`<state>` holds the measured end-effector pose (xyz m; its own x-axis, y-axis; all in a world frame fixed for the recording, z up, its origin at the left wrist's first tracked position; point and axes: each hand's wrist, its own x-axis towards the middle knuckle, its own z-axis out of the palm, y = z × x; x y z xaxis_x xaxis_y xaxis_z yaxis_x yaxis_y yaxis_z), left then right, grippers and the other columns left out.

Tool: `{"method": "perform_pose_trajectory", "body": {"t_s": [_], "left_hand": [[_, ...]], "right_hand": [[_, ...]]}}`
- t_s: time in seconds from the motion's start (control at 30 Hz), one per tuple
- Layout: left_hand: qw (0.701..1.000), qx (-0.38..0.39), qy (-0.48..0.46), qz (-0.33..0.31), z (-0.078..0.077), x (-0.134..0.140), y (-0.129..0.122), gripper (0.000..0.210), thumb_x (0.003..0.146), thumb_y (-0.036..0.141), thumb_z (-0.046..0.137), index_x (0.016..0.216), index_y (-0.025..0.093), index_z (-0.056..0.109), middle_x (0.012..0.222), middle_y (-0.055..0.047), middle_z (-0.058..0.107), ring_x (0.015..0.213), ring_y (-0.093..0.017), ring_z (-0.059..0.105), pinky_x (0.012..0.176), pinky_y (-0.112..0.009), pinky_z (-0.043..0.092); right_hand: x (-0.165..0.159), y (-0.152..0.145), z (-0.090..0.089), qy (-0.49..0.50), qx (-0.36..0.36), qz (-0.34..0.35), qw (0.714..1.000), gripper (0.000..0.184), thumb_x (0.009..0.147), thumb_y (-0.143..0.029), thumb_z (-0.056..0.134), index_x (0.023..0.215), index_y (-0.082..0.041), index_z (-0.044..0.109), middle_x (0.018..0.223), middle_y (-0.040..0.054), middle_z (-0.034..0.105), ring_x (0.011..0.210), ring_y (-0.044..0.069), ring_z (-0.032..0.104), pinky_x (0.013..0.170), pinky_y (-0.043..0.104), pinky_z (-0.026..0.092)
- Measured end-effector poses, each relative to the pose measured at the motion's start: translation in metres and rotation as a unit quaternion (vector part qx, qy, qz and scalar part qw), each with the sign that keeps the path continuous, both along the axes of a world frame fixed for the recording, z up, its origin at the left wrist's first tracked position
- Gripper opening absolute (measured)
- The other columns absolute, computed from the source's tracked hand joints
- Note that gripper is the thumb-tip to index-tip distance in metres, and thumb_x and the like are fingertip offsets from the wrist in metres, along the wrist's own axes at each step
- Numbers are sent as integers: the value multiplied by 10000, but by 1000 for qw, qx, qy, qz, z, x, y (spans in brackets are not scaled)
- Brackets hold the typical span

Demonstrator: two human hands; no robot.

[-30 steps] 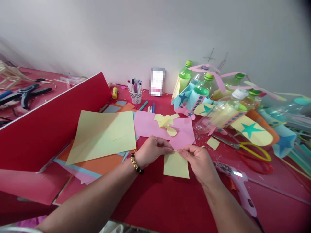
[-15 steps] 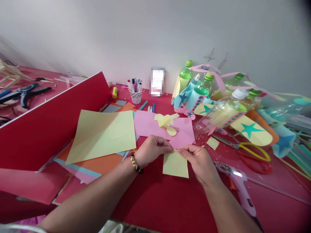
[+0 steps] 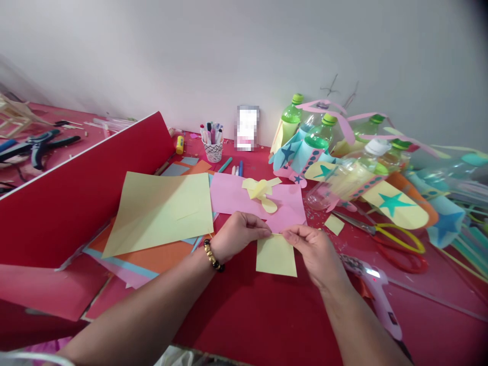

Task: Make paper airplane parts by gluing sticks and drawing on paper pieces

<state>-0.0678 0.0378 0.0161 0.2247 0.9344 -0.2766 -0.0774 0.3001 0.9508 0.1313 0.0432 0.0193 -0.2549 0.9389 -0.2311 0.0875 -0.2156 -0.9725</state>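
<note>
Tabletop (image 3: 259,315) in red, a small yellow sheet (image 3: 276,259) pinched over it

Wall (image 3: 183,61), pale grey, rises behind the tabletop. A long red panel (image 3: 114,193) stands on edge at the left. Plastic bottles (image 3: 318,137), dressed with coloured paper, crowd the right rear. A large yellow sheet (image 3: 163,211) lies on blue, orange and pink papers at the left; just beside it is a pink sheet (image 3: 229,193). At the right rest scissors (image 3: 376,232) with yellow and red handles and, nearer the front, a pink glue gun (image 3: 375,290).

The left hand (image 3: 238,236), a beaded bracelet at its wrist, pinches the far edge of the small yellow sheet between thumb and fingers. The right hand (image 3: 316,251) pinches that same edge, its fingertips near the left's. The small sheet is in front of the pink one; whether it rests on the tabletop cannot be told.

A patterned cup (image 3: 212,152) of pens stands near the wall. Yellow cut-outs (image 3: 259,190) lie on the pink sheet. A little yellow square (image 3: 334,224) sits beside the scissors.
</note>
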Motion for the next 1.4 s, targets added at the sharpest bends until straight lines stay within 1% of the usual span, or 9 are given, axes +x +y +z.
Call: {"method": "perform_pose_trajectory", "body": {"t_s": [0.17,0.33,0.53,0.73,0.9,1.03,1.23,1.4], "left_hand": [[1000,-7,-24,15,-1,1,0,165,687,271,801,741,127,742,701,-27,689,639,-97,577,648,-222,463],[999,-19,-34,28,1,1,0,170,643,248,825,734,125,752,705,-29,688,650,-101,575,665,-228,459],[998,-31,-36,32,2,1,0,183,618,237,837,727,117,751,684,-27,683,646,-103,577,663,-228,466],[998,-32,-47,33,-1,1,1,203,637,250,839,758,117,744,723,-29,696,666,-93,591,669,-207,466],[998,-37,-53,27,-1,3,-1,204,662,267,826,762,113,738,691,-29,694,632,-98,599,640,-214,485],[996,-49,-61,49,1,5,-2,202,642,245,832,761,111,738,736,-48,716,662,-125,632,658,-240,514],[992,-69,-85,67,4,6,-2,162,609,184,832,715,111,733,660,-33,701,609,-107,620,627,-218,504],[991,-74,-91,71,3,5,-2,173,587,176,835,709,108,733,652,-32,701,602,-108,622,620,-218,501]], "right_hand": [[1,1,-1,9,-8,-20,1000,283,724,-459,768,831,-197,758,709,31,728,679,196,643,653,298,502],[0,2,1,5,-14,-33,999,276,676,-446,798,766,-190,749,704,36,727,673,185,638,665,295,504],[-2,2,4,-3,-8,-40,999,266,634,-414,825,745,-185,749,699,33,718,668,170,619,655,280,500],[-1,3,0,27,-16,-43,999,227,641,-372,838,765,-201,756,708,14,724,669,147,618,657,253,496],[-1,3,0,33,-24,-48,998,213,655,-370,830,764,-204,754,689,15,727,671,154,630,662,257,505],[-1,2,0,34,-20,-42,998,212,658,-367,828,772,-203,756,689,22,732,675,159,637,668,262,512],[-1,2,-3,34,-10,-47,998,190,651,-343,834,761,-208,761,703,20,736,671,147,633,668,253,512],[-1,2,-2,29,7,-38,999,172,666,-334,820,764,-207,757,702,25,742,663,154,644,667,266,520]]}}
